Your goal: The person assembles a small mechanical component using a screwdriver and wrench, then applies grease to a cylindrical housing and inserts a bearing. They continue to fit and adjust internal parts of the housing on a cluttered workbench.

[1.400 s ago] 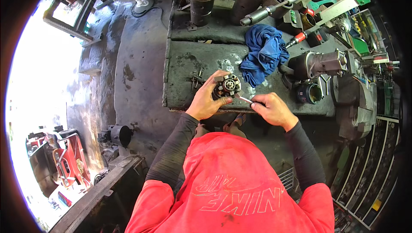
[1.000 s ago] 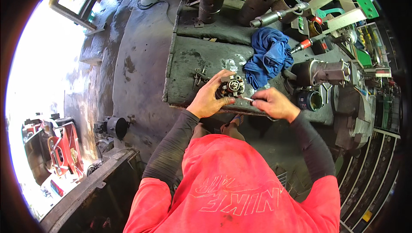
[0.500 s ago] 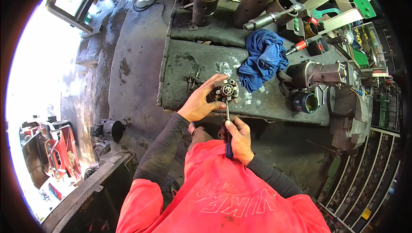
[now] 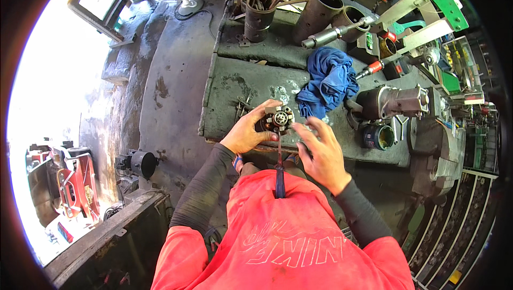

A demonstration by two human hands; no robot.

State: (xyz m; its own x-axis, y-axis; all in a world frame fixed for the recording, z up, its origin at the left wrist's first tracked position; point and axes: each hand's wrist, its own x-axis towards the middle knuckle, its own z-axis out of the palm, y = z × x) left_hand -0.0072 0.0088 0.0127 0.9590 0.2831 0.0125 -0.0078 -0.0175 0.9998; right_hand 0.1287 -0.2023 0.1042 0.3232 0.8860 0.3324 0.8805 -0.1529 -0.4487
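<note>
My left hand (image 4: 248,132) grips a round motor part (image 4: 279,119) over the near edge of the workbench. A bearing-like ring shows at the part's centre, with small metal blocks around it. Between the part and my red shirt rests a screwdriver (image 4: 280,182), its blade tip against the part's near side and its dark blue handle touching the shirt. Neither hand is on the handle. My right hand (image 4: 326,156) is just right of the part, fingers spread and slightly blurred, the fingertips close to the part's right side. Whether they touch it, I cannot tell.
On the workbench (image 4: 224,79) lie a blue cloth (image 4: 328,81), small metal pieces (image 4: 244,105), a metal motor housing (image 4: 395,99) and an open tin (image 4: 378,136). Metal cylinders (image 4: 318,17) and a pot of rods (image 4: 259,22) stand at the back. A metal rack (image 4: 454,220) is at right.
My right hand has let go of the screwdriver and moved up and right, its fingers opening. The screwdriver stays propped between part and shirt. My left hand still holds the part.
</note>
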